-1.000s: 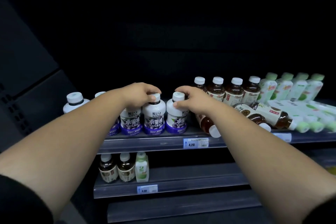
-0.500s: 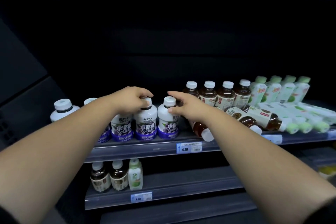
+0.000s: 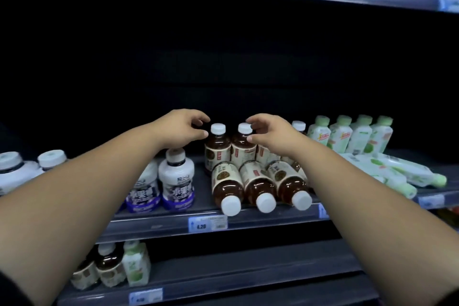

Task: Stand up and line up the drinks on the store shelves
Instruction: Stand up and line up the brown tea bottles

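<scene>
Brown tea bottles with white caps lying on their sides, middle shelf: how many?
3, side by side at the front of the grey metal shelf, caps outward: left bottle, middle bottle, right bottle. Right forearm may hide more.

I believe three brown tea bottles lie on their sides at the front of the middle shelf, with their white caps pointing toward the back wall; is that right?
Not quite. The three brown tea bottles do lie on their sides at the front of the middle shelf, but their white caps point toward the shelf's front edge, not the back wall. The head view shows this.
</scene>
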